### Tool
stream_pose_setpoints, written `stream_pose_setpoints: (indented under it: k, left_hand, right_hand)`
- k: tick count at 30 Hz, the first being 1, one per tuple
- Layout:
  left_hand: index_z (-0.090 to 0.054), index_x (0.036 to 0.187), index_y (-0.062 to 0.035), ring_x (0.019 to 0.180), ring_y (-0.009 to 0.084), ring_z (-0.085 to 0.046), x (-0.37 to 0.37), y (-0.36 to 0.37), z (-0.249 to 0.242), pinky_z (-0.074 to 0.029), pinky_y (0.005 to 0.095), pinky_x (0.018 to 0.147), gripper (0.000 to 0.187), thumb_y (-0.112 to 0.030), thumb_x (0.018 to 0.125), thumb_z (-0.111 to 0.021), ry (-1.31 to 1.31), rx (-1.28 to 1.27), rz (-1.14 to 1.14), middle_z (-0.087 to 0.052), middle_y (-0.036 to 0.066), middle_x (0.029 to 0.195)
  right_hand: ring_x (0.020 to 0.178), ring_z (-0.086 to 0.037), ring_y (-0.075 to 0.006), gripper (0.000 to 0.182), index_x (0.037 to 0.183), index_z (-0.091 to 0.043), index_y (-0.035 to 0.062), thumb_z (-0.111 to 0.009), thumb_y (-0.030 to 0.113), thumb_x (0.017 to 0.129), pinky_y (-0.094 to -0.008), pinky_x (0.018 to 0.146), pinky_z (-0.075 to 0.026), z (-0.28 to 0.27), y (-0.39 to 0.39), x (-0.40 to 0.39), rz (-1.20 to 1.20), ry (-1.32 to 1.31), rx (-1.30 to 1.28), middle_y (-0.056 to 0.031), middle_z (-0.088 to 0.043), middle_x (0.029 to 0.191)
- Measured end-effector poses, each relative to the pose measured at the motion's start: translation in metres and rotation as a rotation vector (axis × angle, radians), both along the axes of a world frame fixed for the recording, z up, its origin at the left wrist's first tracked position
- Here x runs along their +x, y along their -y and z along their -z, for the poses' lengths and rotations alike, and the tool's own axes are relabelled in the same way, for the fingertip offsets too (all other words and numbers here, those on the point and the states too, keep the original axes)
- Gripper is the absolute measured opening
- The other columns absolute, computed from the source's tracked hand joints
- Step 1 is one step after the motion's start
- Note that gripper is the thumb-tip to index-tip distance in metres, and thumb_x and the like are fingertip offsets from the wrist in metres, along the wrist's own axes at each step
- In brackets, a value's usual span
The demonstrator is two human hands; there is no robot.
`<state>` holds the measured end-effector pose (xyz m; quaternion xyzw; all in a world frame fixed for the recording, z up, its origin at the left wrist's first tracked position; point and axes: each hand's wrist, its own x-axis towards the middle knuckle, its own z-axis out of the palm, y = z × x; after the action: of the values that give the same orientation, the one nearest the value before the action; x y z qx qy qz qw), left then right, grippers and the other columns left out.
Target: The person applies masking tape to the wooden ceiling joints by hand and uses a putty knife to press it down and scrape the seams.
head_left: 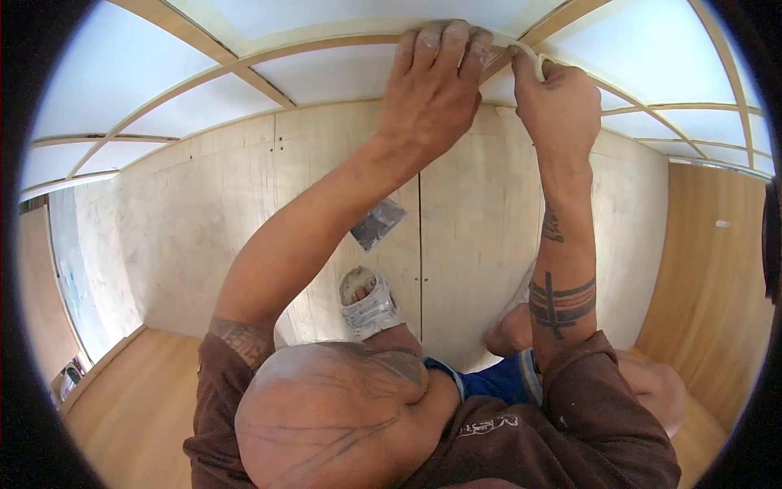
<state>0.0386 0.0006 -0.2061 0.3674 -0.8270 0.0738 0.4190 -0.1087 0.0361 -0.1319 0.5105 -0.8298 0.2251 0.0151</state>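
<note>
My left hand (436, 85) reaches up to a wooden batten (342, 42) of the frame. Its dusty fingers are stretched out and lie over the batten, with the thumb hidden. Just to its right, close to where battens cross, my right hand (560, 102) is closed in a pinch around a pale, bendy strip (535, 60). The strip curves from the batten joint into the fist, and its other end is hidden in the fingers. White panels (643, 53) fill the spaces between the battens.
Below me is a pale plywood surface (342, 179) with a dark seam. A small dark sheet (378, 224) lies on it near my foot in a white-smeared sandal (368, 306). Brown wood panels (709, 253) stand on the right and at the lower left (138, 391).
</note>
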Motion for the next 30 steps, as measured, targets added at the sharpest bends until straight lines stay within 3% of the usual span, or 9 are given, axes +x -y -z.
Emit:
stream_pose_setpoints:
  k: [5,7,10,14,17,20,24,28,30]
  left_hand:
    - [-0.053,0.133,-0.0032,0.121,0.0359,-0.047,-0.011,-0.003,-0.005,-0.039,0.0523,0.104,0.062,-0.015,0.076,-0.074,-0.014,0.041,0.026,-0.048,0.016,0.132]
    - [-0.06,0.127,0.003,0.121,0.037,-0.048,-0.021,0.002,-0.001,-0.039,0.049,0.11,0.053,-0.018,0.08,-0.068,0.046,-0.096,0.055,-0.054,0.017,0.129]
    - [-0.061,0.124,0.005,0.121,0.0359,-0.049,-0.035,-0.004,-0.004,-0.038,0.0489,0.111,0.049,-0.018,0.081,-0.064,-0.008,-0.049,0.02,-0.055,0.017,0.128]
    - [-0.062,0.125,0.003,0.122,0.0344,-0.05,-0.027,0.005,0.01,-0.038,0.0495,0.112,0.048,-0.016,0.081,-0.065,-0.045,-0.092,0.054,-0.056,0.016,0.128]
    - [-0.052,0.134,-0.0009,0.123,0.0373,-0.049,-0.007,0.005,0.012,-0.041,0.0522,0.105,0.064,-0.015,0.075,-0.073,-0.076,-0.115,-0.032,-0.052,0.016,0.132]
    - [-0.052,0.136,-0.0004,0.126,0.0376,-0.048,0.017,-0.002,-0.005,-0.038,0.0542,0.107,0.064,-0.017,0.078,-0.074,-0.006,0.045,-0.117,-0.051,0.017,0.135]
    - [-0.055,0.135,-0.0052,0.125,0.0392,-0.048,0.069,-0.021,-0.003,-0.03,0.0588,0.111,0.055,-0.017,0.085,-0.074,-0.208,0.067,-0.099,-0.051,0.019,0.134]
    - [-0.059,0.126,-0.0018,0.122,0.0424,-0.05,0.122,-0.085,0.036,-0.04,0.0535,0.105,0.048,-0.021,0.087,-0.078,0.034,0.697,-0.199,-0.053,0.022,0.128]
    - [-0.056,0.13,0.0004,0.12,0.0437,-0.05,0.136,-0.12,0.07,-0.044,0.0515,0.102,0.058,-0.024,0.085,-0.082,0.037,0.957,-0.185,-0.052,0.024,0.129]
  right_hand:
    - [0.07,-0.069,-0.0459,0.053,0.067,-0.069,-0.0001,-0.068,0.048,0.09,-0.0501,0.067,-0.056,0.003,0.0,0.001,0.002,-0.01,-0.017,-0.0253,-0.067,0.067]
    - [0.07,-0.069,-0.0461,0.052,0.068,-0.07,-0.0002,-0.067,0.047,0.09,-0.0504,0.067,-0.056,0.003,0.0,0.001,-0.006,-0.011,-0.019,-0.0255,-0.067,0.067]
    - [0.071,-0.069,-0.0464,0.05,0.069,-0.071,-0.0004,-0.066,0.045,0.091,-0.0509,0.068,-0.056,-0.002,0.0,0.001,-0.012,0.012,0.003,-0.026,-0.068,0.068]
    - [0.069,-0.069,-0.0463,0.051,0.068,-0.07,-0.0007,-0.067,0.045,0.091,-0.0509,0.067,-0.055,-0.006,-0.001,0.006,-0.005,0.045,0.004,-0.0257,-0.067,0.066]
    - [0.066,-0.068,-0.046,0.054,0.065,-0.068,-0.0014,-0.068,0.046,0.091,-0.0507,0.065,-0.054,-0.005,-0.001,0.004,0.0,0.036,0.036,-0.0247,-0.066,0.064]
    - [0.063,-0.066,-0.046,0.057,0.063,-0.066,-0.0019,-0.069,0.048,0.091,-0.0506,0.063,-0.053,-0.002,-0.002,0.005,-0.016,0.043,-0.018,-0.024,-0.064,0.061]
    - [0.062,-0.064,-0.0461,0.059,0.062,-0.065,-0.0019,-0.069,0.049,0.09,-0.0503,0.062,-0.052,0.002,-0.001,0.001,-0.034,0.123,-0.028,-0.0243,-0.063,0.06]
    - [0.062,-0.063,-0.0468,0.062,0.064,-0.065,-0.0026,-0.069,0.054,0.09,-0.0502,0.062,-0.052,0.004,0.0,-0.002,-0.018,0.086,-0.009,-0.0249,-0.064,0.062]
    - [0.064,-0.064,-0.0474,0.062,0.067,-0.067,-0.0028,-0.069,0.055,0.09,-0.0499,0.065,-0.053,0.006,0.0,-0.005,-0.012,0.084,0.016,-0.0256,-0.065,0.064]
